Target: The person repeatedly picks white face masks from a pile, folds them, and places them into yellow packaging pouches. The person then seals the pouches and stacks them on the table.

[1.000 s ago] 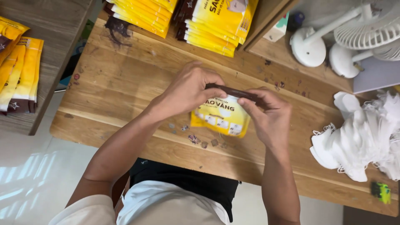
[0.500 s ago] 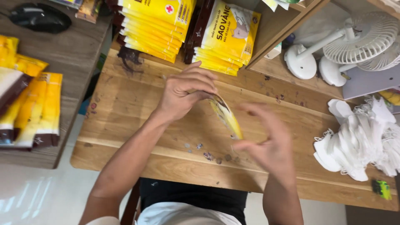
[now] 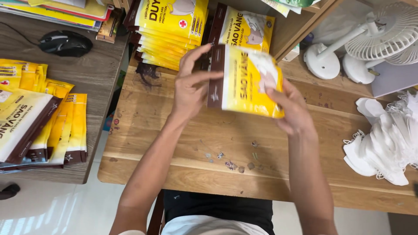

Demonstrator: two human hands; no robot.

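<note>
I hold a yellow and brown pouch (image 3: 244, 82) with a white mask showing through its window, lifted above the wooden table (image 3: 143, 130). My left hand (image 3: 193, 85) grips its brown left edge with fingers over the top. My right hand (image 3: 291, 109) holds the pouch's lower right corner. Two stacks of matching yellow pouches (image 3: 170, 30) lie just beyond it at the back of the table.
A pile of loose white masks (image 3: 387, 143) lies at the right edge. Two white desk fans (image 3: 374, 39) stand at the back right. On the grey side table at left lie more yellow pouches (image 3: 39, 126) and a black mouse (image 3: 65, 42). Small scraps dot the table's front.
The pouch has been raised from low over the table and turned flat to face me, moving toward the stacks at the back. Both hands rose with it.
</note>
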